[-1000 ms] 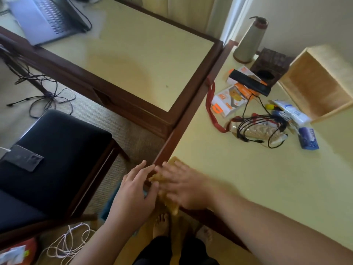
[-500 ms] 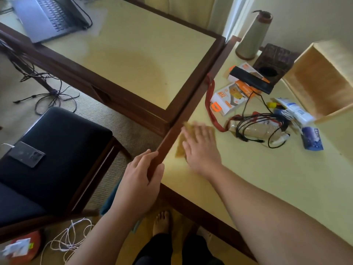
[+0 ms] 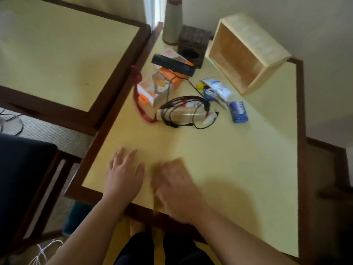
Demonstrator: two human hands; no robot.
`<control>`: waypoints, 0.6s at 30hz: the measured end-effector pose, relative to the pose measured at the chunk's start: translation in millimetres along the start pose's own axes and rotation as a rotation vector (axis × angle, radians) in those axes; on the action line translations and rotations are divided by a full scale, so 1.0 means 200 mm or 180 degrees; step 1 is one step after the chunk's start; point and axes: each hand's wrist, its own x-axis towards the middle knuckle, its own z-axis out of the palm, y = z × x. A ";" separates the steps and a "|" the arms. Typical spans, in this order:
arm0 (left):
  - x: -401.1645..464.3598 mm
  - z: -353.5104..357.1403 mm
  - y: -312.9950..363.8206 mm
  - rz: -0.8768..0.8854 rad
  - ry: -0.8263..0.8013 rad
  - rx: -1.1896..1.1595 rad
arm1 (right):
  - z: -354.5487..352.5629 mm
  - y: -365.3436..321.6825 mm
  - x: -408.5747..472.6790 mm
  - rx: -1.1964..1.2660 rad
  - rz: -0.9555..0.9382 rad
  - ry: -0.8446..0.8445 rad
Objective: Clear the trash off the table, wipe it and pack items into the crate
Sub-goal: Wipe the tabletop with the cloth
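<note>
Both hands are down flat on the table [image 3: 248, 169] near the front edge. The left hand [image 3: 124, 178] has its fingers spread and relaxed, just resting on the surface and not holding anything. The right hand [image 3: 175, 188] is super blurry, but it looks laid out flat on a tan cloth [image 3: 178, 161], pressing on it rather than gripping; a corner of the cloth pokes out past the fingertips and another bit shows at the table's front edge. The cloth is a dull yellowish brown, pretty close to the tabletop colour, so it's hard to see its full outline. The table has a pale yellow top with a dark wood border, and there's a second table [image 3: 57, 54] of the same look off to the left, a dark chair [image 3: 23, 178] below that, carpet and some loose cables on the floor. Further back on the table is the clutter: one wooden crate [image 3: 246, 52] lying on its side with the open face towards the pile, one dark woven box [image 3: 193, 44], one tall grey cone [image 3: 172, 22], two orange-and-white boxes [image 3: 158, 87] with a black bar [image 3: 173, 65] across them, one red strap [image 3: 139, 96], one tangle of black cable [image 3: 183, 111] over a clear tube, two white tubes [image 3: 217, 87], and one blue packet [image 3: 238, 111].
</note>
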 end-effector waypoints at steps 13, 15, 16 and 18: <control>0.07 0.42 0.42 0.0653 0.0223 0.0475 | 0.00 0.72 -0.26 0.0350 0.2535 0.0918; 0.07 0.47 0.46 0.0916 0.0213 0.0546 | 0.06 0.50 -0.46 0.0230 0.0809 0.0300; 0.08 0.48 0.47 0.1042 0.0200 0.0571 | 0.08 0.50 -0.63 0.0117 0.0330 0.0202; 0.10 0.50 0.50 0.1231 0.0178 0.0650 | 0.09 0.70 -0.93 0.0025 0.0274 0.0046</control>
